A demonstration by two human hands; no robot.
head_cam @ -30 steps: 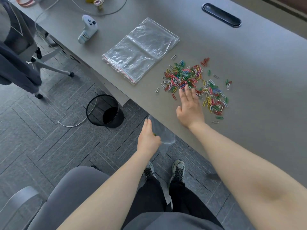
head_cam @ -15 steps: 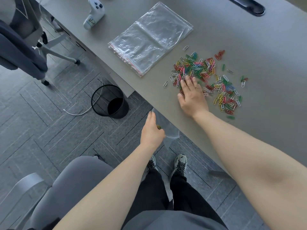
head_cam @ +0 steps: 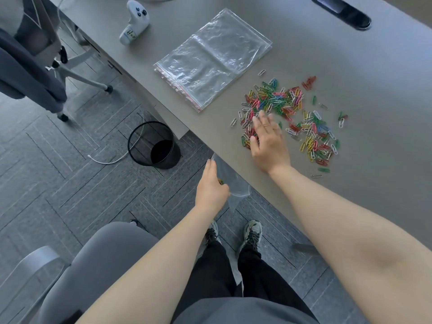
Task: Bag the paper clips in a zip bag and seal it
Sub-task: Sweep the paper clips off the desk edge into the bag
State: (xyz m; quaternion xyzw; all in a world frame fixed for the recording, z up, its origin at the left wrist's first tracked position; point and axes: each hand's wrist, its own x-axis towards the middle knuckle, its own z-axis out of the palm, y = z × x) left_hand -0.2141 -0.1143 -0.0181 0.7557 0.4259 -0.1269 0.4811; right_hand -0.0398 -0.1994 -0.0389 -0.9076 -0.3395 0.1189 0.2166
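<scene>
The right hand (head_cam: 268,141) lies flat, fingers straight and blurred, pressing on the near-left part of the scattered pile of multicoloured paper clips (head_cam: 289,113) on the grey desk (head_cam: 374,78). Just below the desk's front edge, the left hand (head_cam: 211,188) grips the mouth of a small clear plastic zip bag (head_cam: 233,183), which hangs off the edge with a few clips inside. A stack of clear zip bags (head_cam: 210,59) lies beside the pile, apart from it. Bare desk runs between the pile and the edge.

Multicoloured paper clips (head_cam: 287,106) on grey desk (head_cam: 350,66); black bin (head_cam: 153,143).
</scene>
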